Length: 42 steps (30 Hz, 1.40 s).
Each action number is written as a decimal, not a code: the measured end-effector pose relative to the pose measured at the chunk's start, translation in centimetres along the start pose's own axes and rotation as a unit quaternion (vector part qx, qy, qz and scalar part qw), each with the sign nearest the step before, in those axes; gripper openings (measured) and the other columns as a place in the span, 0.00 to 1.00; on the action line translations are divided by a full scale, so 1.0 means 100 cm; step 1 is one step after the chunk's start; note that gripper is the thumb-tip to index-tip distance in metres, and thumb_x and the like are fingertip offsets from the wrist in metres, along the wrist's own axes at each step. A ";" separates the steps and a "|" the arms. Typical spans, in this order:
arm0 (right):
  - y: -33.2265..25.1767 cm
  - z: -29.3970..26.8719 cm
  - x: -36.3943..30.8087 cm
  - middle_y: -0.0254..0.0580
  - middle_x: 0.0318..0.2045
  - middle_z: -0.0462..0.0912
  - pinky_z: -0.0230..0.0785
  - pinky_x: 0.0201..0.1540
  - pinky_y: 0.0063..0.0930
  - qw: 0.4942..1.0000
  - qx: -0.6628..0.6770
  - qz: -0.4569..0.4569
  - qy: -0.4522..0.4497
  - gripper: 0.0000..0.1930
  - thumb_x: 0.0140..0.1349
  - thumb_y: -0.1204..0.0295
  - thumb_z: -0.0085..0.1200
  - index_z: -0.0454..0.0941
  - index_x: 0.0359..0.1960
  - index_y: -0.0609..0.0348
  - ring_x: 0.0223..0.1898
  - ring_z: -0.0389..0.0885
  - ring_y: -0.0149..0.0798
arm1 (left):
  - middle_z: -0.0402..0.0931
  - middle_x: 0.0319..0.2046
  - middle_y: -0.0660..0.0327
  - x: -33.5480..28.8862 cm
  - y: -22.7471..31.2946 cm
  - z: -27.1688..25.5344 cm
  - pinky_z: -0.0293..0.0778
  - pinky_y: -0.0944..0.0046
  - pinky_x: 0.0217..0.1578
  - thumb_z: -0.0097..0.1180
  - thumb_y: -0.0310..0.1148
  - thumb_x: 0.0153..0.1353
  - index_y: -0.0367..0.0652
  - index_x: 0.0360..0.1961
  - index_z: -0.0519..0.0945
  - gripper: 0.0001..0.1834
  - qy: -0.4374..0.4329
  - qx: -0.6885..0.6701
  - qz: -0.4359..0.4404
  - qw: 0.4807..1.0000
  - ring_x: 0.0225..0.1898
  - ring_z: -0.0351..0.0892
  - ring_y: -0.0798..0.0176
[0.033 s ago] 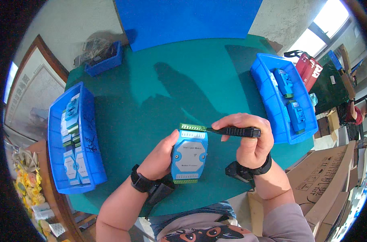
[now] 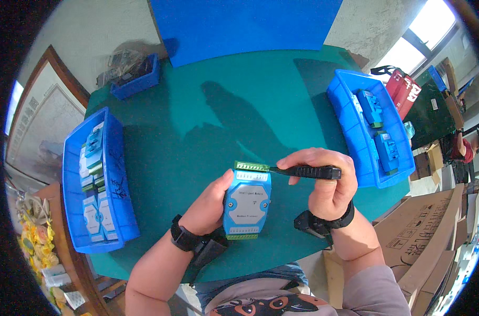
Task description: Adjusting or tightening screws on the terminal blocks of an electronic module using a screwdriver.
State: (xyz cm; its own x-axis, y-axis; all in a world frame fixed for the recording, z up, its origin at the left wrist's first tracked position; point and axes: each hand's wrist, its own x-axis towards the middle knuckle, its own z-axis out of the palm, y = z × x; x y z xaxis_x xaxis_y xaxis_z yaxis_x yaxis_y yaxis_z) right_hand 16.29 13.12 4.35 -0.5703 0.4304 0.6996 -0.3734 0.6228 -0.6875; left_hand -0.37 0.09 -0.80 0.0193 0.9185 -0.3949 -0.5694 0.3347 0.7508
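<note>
My left hand (image 2: 206, 209) holds a blue module with a light grey face (image 2: 248, 203) by its left side, face up above the table. Green screw terminal blocks line its top and bottom ends. In my right hand (image 2: 331, 195) is a slim black tool with a ribbed handle (image 2: 315, 172), lying roughly level. Its narrow tip meets the right end of the module's upper terminal block (image 2: 251, 166); its exact kind does not show. Both wrists wear black straps with a black block attached.
On the green table (image 2: 197, 152), a blue bin (image 2: 129, 221) at left holds several modules. Another blue bin (image 2: 350, 126) at right holds similar blue modules. A small blue bin (image 2: 139, 84) with dark items stands at back left. Cardboard boxes (image 2: 416, 231) stand at right; another person (image 2: 465, 147) is far right.
</note>
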 end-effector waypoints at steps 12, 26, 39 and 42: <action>0.001 0.001 -0.007 0.59 0.38 0.81 0.76 0.32 0.30 0.996 0.076 -0.033 0.027 0.14 0.70 0.63 0.41 0.67 0.46 0.61 0.32 0.82 0.41 | 0.76 0.49 0.51 0.000 -0.001 0.000 0.76 0.52 0.46 0.27 0.59 0.66 0.38 0.57 0.70 0.37 0.003 0.004 0.008 1.000 0.46 0.79 0.52; 0.002 0.005 -0.005 0.57 0.39 0.82 0.76 0.34 0.31 0.997 0.068 -0.011 0.020 0.12 0.68 0.66 0.44 0.71 0.44 0.64 0.33 0.83 0.42 | 0.77 0.48 0.53 0.000 0.000 0.001 0.76 0.52 0.46 0.26 0.61 0.66 0.39 0.55 0.71 0.37 0.008 0.005 0.007 1.000 0.45 0.80 0.53; -0.001 0.004 -0.004 0.54 0.39 0.82 0.76 0.32 0.27 0.998 0.056 0.012 0.041 0.10 0.66 0.72 0.44 0.72 0.44 0.64 0.30 0.82 0.37 | 0.76 0.49 0.52 0.000 -0.001 -0.001 0.75 0.52 0.47 0.28 0.59 0.67 0.39 0.56 0.70 0.36 -0.004 -0.006 0.005 1.000 0.46 0.79 0.53; -0.002 0.004 -0.005 0.54 0.38 0.82 0.75 0.32 0.26 0.998 0.035 0.015 0.045 0.11 0.66 0.71 0.43 0.71 0.44 0.64 0.29 0.82 0.35 | 0.76 0.49 0.52 0.000 0.000 0.000 0.75 0.52 0.47 0.29 0.59 0.67 0.38 0.56 0.70 0.35 -0.001 -0.007 0.002 1.000 0.46 0.79 0.53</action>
State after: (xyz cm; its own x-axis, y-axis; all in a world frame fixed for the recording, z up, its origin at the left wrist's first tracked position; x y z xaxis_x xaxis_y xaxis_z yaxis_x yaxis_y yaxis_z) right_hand 16.34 12.57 4.07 -0.5145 0.5073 0.6914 -0.4099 0.5627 -0.7179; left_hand -0.38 0.05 -0.85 0.0189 0.9205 -0.3902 -0.5806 0.3279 0.7453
